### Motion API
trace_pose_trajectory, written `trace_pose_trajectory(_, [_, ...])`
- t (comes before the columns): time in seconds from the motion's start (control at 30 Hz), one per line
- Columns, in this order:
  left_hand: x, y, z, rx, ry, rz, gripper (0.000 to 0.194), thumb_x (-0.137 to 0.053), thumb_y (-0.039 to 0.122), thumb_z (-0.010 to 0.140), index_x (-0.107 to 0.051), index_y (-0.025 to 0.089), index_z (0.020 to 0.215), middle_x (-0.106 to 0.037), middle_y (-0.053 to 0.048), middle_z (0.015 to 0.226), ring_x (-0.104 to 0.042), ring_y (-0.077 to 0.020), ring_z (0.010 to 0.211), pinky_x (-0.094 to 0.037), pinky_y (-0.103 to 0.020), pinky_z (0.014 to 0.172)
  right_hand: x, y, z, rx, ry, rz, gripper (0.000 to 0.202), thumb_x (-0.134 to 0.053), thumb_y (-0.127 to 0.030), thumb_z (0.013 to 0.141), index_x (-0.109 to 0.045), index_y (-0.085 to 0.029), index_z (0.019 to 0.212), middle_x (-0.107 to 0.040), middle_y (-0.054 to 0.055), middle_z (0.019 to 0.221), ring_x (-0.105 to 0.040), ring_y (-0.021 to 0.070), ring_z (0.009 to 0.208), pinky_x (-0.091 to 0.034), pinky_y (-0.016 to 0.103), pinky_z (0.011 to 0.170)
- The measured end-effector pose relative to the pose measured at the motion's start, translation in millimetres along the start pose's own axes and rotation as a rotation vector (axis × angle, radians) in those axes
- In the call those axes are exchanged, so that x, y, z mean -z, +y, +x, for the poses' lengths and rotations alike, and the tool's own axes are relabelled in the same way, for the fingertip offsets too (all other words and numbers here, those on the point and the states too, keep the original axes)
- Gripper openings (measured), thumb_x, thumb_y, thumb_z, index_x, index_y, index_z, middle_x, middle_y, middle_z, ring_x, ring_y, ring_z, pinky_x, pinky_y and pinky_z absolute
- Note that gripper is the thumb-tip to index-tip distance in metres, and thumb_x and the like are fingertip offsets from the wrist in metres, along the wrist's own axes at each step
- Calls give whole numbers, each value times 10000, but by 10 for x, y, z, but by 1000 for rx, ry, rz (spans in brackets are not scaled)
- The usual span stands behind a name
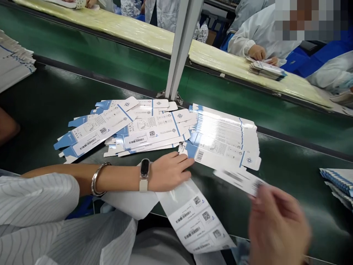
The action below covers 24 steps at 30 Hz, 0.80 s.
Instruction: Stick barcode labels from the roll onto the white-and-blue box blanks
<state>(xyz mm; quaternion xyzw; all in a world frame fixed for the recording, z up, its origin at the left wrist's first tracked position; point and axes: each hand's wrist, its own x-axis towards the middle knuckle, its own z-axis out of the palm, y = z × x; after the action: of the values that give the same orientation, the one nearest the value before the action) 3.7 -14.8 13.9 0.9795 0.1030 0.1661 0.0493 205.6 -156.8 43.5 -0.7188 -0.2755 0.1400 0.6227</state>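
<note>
My left hand (168,172), with a watch on its wrist, reaches palm down. Its fingers are stretched out, and their tips are by the lower left corner of a fanned stack of flat cartons (220,138). Beneath this hand a strip of printed labels (193,221) with barcodes and QR codes hangs over the table's near edge. My right hand (278,224), smeared by motion, pinches a single white label (235,179) by its right end. That label is just in front of the stack's nearest carton. To the left lies a loose pile of flat cartons (149,127) bearing similar labels.
A metal post (182,48) rises behind the cartons. More stacked cartons lie at the far left (13,62) and right edge (338,182). Beyond the green belt (124,75), a co-worker's hands (257,53) handle cartons on a yellow-covered bench (220,62).
</note>
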Motion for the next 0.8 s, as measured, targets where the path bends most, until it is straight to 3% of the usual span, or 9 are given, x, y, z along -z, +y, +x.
trace_pose_trajectory(0.1, [-40, 27, -43, 93, 62, -41, 173, -465, 154, 865, -573, 113, 736, -381, -213, 1372, -369, -320, 1290, -393, -461, 1017, -385, 195, 131, -199, 50, 90, 227, -770, -277, 644, -640, -167, 794, -626, 8, 773, -564, 98, 634, -489, 235, 574])
trace_pose_trajectory(0.2, [-51, 17, -71, 170, 48, -99, 140, -480, 153, 861, -564, 103, 761, -283, -243, 1425, -239, -329, 1358, -338, -464, 1079, -564, 303, 159, -211, 22, 30, 255, -777, -290, 632, -654, -161, 814, -643, 11, 787, -579, 102, 639, -501, 249, 601])
trace_pose_trajectory(0.53, [-92, -76, -33, 170, -89, -209, 88, -492, 146, 852, -543, 141, 781, -293, -174, 1451, -201, -283, 1374, -278, -454, 1122, -624, 349, 191, -191, 55, -144, 262, -772, -336, 625, -665, -168, 795, -653, 10, 751, -579, 119, 590, -489, 270, 575])
trace_pose_trajectory(0.8, [-97, -88, -20, 184, -112, -236, 97, -496, 146, 852, -552, 151, 773, -319, -128, 1449, -232, -260, 1369, -257, -428, 1135, -648, 291, 169, -216, 83, -270, 275, -753, -348, 657, -660, -173, 847, -650, 12, 791, -585, 127, 632, -482, 270, 628])
